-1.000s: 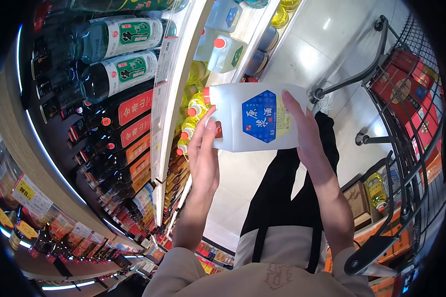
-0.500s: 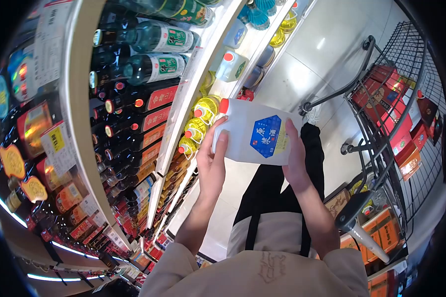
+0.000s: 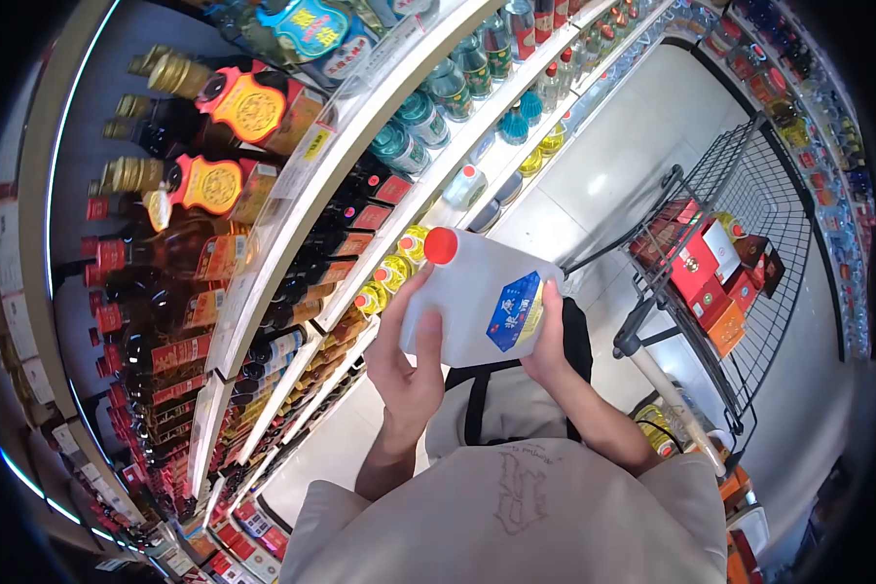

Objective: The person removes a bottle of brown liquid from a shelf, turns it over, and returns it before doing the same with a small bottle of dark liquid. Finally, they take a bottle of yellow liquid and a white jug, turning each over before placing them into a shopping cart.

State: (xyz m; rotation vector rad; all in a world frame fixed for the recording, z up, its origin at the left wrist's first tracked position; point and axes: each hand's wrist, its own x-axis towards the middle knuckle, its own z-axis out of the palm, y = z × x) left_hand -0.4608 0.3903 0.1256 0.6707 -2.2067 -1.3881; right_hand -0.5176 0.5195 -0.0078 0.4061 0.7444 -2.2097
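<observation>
Between my two hands is a translucent white plastic jug [image 3: 464, 302] with a red screw cap and a blue hexagonal label with white characters. It is held tilted in front of my chest, cap toward the upper left. My left hand [image 3: 407, 355] grips the cap end, thumb on the near face and fingers partly hidden behind it. At the label end, my right hand [image 3: 548, 336] is closed around the jug's edge, partly covering a yellow panel.
Shelves of bottles [image 3: 209, 185] curve along my left. Yellow-filled jugs [image 3: 392, 273] and a similar white jug [image 3: 465, 187] sit on the lower shelf. At right stands a wire shopping cart [image 3: 749, 185] holding red boxes [image 3: 686, 268]. Pale floor tiles [image 3: 603, 165] lie between.
The view has swung upward and shows more shelving and the whole cart basket. The jug has tilted, its cap now facing me more. Both hands still hold it.
</observation>
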